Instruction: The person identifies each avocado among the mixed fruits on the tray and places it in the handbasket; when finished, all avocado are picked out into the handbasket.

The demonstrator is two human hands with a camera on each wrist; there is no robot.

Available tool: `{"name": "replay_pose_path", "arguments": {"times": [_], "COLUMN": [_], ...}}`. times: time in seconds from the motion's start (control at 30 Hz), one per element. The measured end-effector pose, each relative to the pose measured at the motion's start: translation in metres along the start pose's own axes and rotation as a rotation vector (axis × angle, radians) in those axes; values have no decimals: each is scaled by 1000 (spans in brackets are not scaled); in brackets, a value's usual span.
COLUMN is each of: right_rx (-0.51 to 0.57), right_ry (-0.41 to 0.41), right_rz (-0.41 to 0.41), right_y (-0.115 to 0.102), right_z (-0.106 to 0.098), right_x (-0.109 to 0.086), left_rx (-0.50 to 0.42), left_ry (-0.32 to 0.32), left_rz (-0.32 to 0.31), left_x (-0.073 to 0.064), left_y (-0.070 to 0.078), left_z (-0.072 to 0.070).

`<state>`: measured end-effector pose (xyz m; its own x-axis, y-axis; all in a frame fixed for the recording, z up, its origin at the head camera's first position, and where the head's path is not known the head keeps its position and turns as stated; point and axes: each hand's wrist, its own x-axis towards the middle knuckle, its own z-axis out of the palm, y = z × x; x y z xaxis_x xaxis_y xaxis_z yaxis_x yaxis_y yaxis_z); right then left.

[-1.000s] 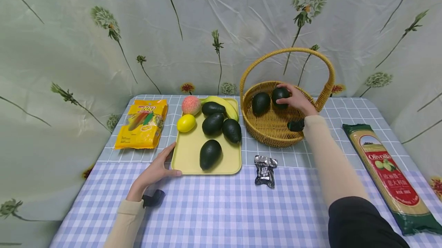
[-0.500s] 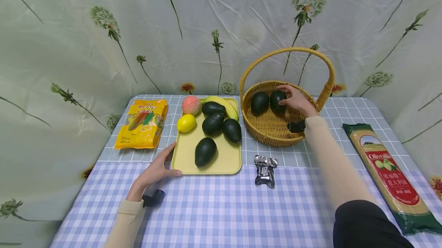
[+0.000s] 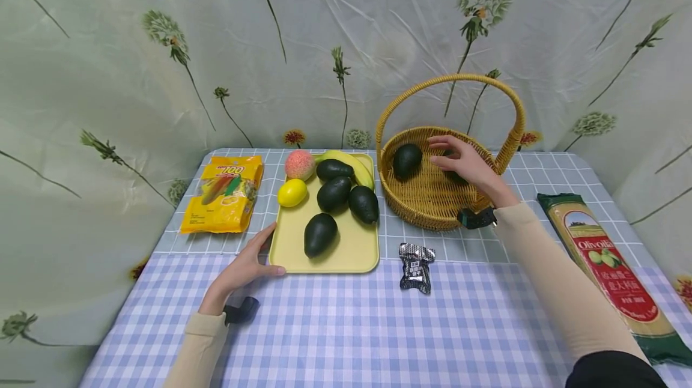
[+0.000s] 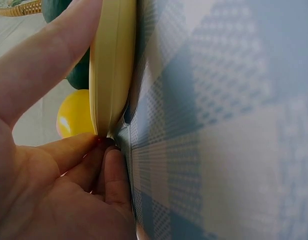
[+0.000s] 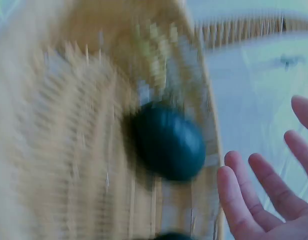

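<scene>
Far side, right, basket (image 3: 424, 203): cradling two avocados (image 3: 407, 161).
Right hand (image 3: 466, 164): I'm spreading it, empty, by the right one; best be clearing the handle (image 3: 459, 77) smoothly.
Left hand (image 3: 243, 268): fingers extended, bracing tray (image 3: 357, 256).

Head cam came out pretty bright and even, soft diffuse light with a pale sheen on the curtain (image 3: 400, 57). Shadows were faint: a hazy one on the tablecloth (image 3: 335, 328) by the right sleeve (image 3: 562, 286), plus a small one beside the nearest avocado (image 3: 321, 235). Left wrist was way dimmer, cloth kinda fuzzy up close, and the left hand (image 4: 59, 195) got murky around the fingertips, though the lemon (image 4: 74, 115) caught a white glare spot. Right wrist was honestly a mess: bluish cast, basket (image 5: 89, 130) smeared into streaks, right hand (image 5: 279, 217) noticeably crisper.
</scene>
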<state>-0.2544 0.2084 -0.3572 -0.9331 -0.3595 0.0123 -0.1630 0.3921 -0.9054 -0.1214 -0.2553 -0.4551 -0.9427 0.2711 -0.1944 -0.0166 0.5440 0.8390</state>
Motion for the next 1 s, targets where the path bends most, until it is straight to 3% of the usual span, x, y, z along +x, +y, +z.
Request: {"name": "replay_pose_path", "arguments": {"times": [0.17, 0.57, 0.73, 1.0], "right_rx": [105, 153, 108, -171], "right_ry": [-72, -367, -429, -382], "right_rz": [-39, -100, -108, -161], "right_y": [-15, -35, -33, -34], "right_z": [29, 119, 149, 188], "right_x": [-15, -33, -32, -20], "left_rx": [2, -2, 3, -1], "left_ry": [-3, -3, -6, -5], "left_rz": [-29, -28, -5, 4], "left_x": [0, 1, 0, 0], "left_y": [0, 0, -1, 0], "left_z": [1, 1, 1, 0]}}
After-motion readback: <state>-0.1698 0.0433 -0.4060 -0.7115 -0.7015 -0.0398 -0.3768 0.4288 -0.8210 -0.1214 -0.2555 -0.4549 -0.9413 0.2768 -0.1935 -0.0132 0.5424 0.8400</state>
